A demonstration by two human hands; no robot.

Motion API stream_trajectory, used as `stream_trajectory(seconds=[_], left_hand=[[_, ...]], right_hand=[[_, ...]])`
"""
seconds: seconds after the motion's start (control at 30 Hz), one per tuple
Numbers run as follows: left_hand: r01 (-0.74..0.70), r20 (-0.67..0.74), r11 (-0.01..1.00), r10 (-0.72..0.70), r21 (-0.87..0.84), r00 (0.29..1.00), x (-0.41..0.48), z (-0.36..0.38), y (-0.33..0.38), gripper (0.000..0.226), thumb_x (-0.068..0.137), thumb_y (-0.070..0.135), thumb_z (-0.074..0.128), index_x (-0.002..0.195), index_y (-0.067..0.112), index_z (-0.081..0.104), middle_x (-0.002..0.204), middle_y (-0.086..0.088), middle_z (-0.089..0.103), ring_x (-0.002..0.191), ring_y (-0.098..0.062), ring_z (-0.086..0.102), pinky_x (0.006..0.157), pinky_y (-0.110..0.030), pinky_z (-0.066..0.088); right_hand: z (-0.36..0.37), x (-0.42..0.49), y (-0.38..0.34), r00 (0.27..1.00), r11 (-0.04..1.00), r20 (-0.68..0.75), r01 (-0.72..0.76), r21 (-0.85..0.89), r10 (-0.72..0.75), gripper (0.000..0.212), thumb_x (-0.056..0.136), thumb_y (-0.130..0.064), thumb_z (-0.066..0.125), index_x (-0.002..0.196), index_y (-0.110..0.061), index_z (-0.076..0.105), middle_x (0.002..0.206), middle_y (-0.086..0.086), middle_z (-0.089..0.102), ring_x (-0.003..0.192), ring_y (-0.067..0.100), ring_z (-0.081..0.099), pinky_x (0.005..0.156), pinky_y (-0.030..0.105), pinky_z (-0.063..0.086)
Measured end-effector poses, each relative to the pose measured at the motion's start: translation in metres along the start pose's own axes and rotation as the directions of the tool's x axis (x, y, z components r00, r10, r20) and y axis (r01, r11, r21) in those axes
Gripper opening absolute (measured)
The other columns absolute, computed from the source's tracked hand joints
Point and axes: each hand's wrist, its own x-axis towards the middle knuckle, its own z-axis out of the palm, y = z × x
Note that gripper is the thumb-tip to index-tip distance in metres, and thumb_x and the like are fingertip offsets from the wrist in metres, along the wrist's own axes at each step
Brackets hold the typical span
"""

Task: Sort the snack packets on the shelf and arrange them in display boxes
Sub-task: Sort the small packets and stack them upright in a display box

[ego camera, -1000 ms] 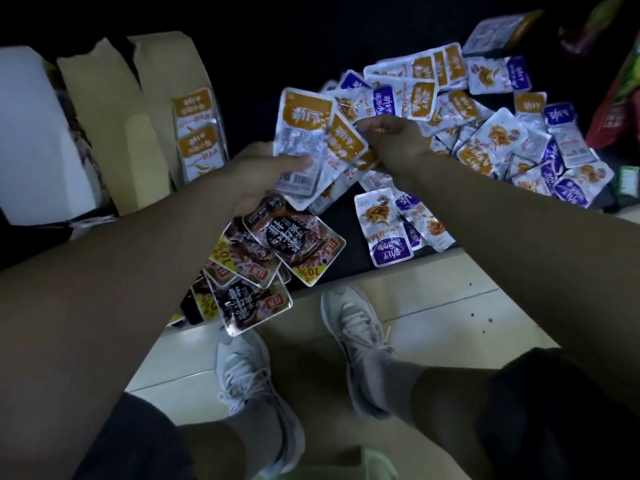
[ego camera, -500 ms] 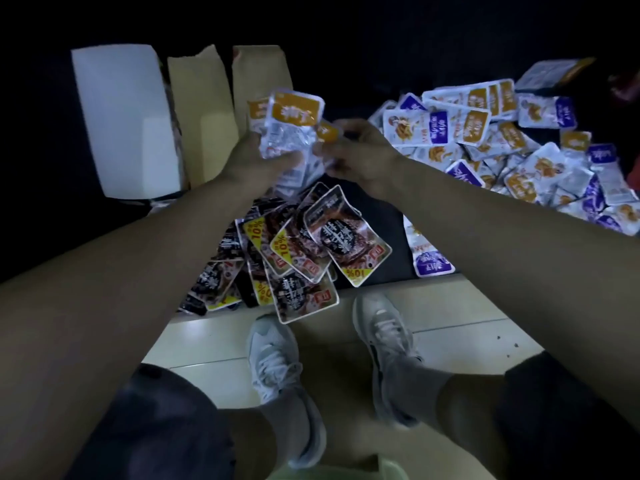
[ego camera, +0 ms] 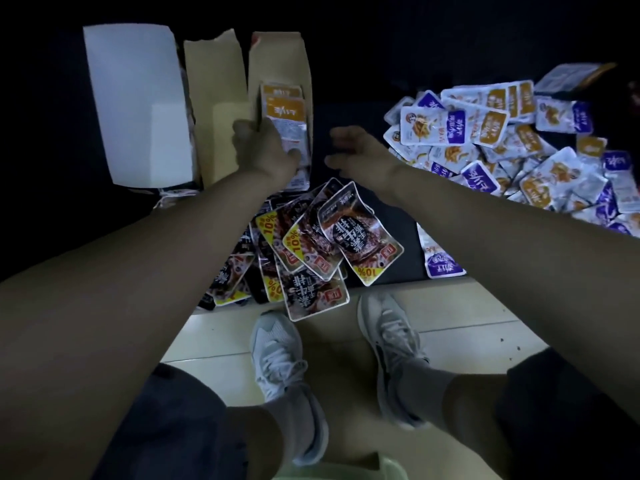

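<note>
The stack of silvery foil snack packets with orange labels (ego camera: 285, 126) sits in the mouth of the brown cardboard display box (ego camera: 277, 60) at 12 o'clock, gripped by the left hand (ego camera: 266, 150), thumb across its face, seemingly to slide the packets in as one same-facing row. The right hand (ego camera: 356, 150), at 3 o'clock of it, is loosely spread and empty, likely free to fetch more from the mixed orange-and-purple packet heap (ego camera: 502, 140) at 2 o'clock

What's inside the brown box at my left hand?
Orange-topped packets stand stacked in the brown box, gripped by the left hand. The hand covers their lower parts; the box's bottom is hidden.
</note>
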Motion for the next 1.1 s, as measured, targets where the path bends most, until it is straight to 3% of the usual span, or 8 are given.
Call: stream_trajectory(seconds=[0.1,0.27,0.4,0.53,0.7,0.83,0.93,1.1], left_hand=[[-0.090,-0.118,0.985,0.108,0.149,0.987,0.000,0.006,0.002,0.048,0.094,0.033,0.055,0.135,0.011,0.042,0.142,-0.019,0.028,0.129,-0.043,0.031,0.102,-0.046,0.032],[-0.327,-0.180,0.938,0.344,0.116,0.921,-0.014,0.018,0.043,0.027,0.092,0.016,0.052,0.118,0.018,0.062,0.129,-0.015,0.047,0.123,-0.034,0.040,0.100,-0.035,0.033],[-0.430,0.020,0.902,0.429,0.043,0.903,-0.011,0.046,0.072,0.024,0.092,0.012,0.052,0.110,0.016,0.067,0.113,-0.015,0.058,0.104,-0.032,0.055,0.086,-0.033,0.045],[-0.431,0.225,0.902,0.423,-0.013,0.878,-0.010,0.089,0.098,0.023,0.089,0.019,0.064,0.111,0.014,0.064,0.112,-0.007,0.063,0.105,-0.023,0.059,0.090,-0.034,0.048],[-0.458,0.406,0.883,0.385,0.097,0.828,-0.018,0.153,0.120,0.055,0.076,0.046,0.077,0.117,0.016,0.056,0.117,-0.008,0.051,0.106,-0.025,0.051,0.087,-0.038,0.046],[-0.430,0.327,0.863,0.339,0.266,0.882,-0.022,0.178,0.131,0.056,0.074,0.047,0.078,0.108,0.007,0.059,0.112,-0.014,0.053,0.104,-0.030,0.050,0.080,-0.037,0.043],[-0.396,0.261,0.911,0.357,0.114,0.897,-0.017,0.175,0.132,0.034,0.082,0.035,0.075,0.090,0.006,0.060,0.091,-0.012,0.060,0.080,-0.027,0.055,0.069,-0.037,0.043],[-0.326,0.089,0.944,0.330,-0.056,0.940,-0.003,0.162,0.130,0.023,0.090,0.022,0.064,0.104,0.004,0.059,0.091,-0.001,0.055,0.082,-0.018,0.052,0.069,-0.027,0.037]], right_hand=[[-0.027,-0.003,0.012,0.998,1.000,-0.052,-0.028,-0.014,0.027,0.045,0.093,-0.007,0.060,0.135,-0.009,0.045,0.125,0.011,0.054,0.114,0.022,0.054,0.098,0.036,0.047],[-0.084,-0.013,0.046,0.990,0.981,-0.136,-0.063,-0.183,0.038,0.023,0.093,-0.003,0.054,0.113,-0.012,0.059,0.108,0.007,0.059,0.087,0.023,0.059,0.072,0.028,0.047],[-0.132,-0.021,0.085,0.967,0.894,-0.252,-0.136,-0.428,0.026,0.036,0.089,-0.008,0.062,0.125,-0.009,0.057,0.122,0.015,0.060,0.106,0.028,0.060,0.091,0.035,0.050],[-0.165,-0.039,0.118,0.943,0.822,-0.332,-0.176,-0.542,-0.017,0.055,0.085,-0.016,0.070,0.135,-0.009,0.048,0.135,0.019,0.044,0.119,0.032,0.049,0.094,0.033,0.041],[-0.177,-0.055,0.153,0.985,0.788,-0.150,-0.024,-0.616,-0.087,0.068,0.075,-0.017,0.079,0.134,-0.008,0.047,0.135,0.019,0.035,0.125,0.033,0.038,0.106,0.038,0.038],[-0.184,-0.061,0.171,0.978,0.800,-0.103,0.084,-0.595,-0.180,0.069,0.071,-0.009,0.080,0.133,-0.005,0.049,0.133,0.021,0.036,0.126,0.033,0.037,0.103,0.035,0.040],[-0.186,-0.063,0.175,0.951,0.767,-0.151,0.117,-0.630,-0.269,0.077,0.068,-0.012,0.082,0.136,-0.003,0.046,0.138,0.022,0.036,0.130,0.036,0.034,0.105,0.040,0.038],[-0.188,-0.059,0.173,0.960,0.680,-0.232,-0.066,-0.730,-0.156,0.110,0.065,-0.039,0.084,0.152,-0.017,0.020,0.155,0.012,0.021,0.140,0.032,0.021,0.112,0.045,0.023]])
